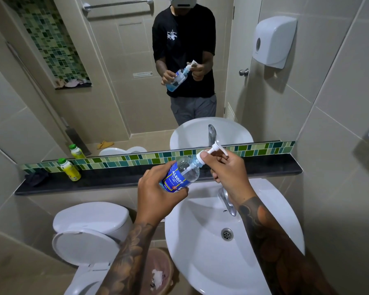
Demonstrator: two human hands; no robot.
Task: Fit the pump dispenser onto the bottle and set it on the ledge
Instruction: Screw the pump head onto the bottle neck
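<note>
At frame centre our left hand point(158, 193) grips the bottle point(180, 174), tilted; our right hand point(224, 167) pinches the pump dispenser point(214, 149), its tube already inside the neck. Tightening and placing remain, we judge. On the ledge point(264, 166), a yellow bottle point(69, 169) stands at left, well clear.

The bottle point(182, 174) is clear with a blue label lettered in white and edged in yellow, and blue gel shows at its lower end. Its pump dispenser point(217, 148) is white. The ledge point(275, 167) is black, backed by a strip of green, teal and pale yellow mosaic tiles point(119, 160). A yellow bottle with a green cap point(69, 169) stands there. The sink point(202, 241) and toilet point(90, 226) are white; both forearms carry dark tattoos.
</note>
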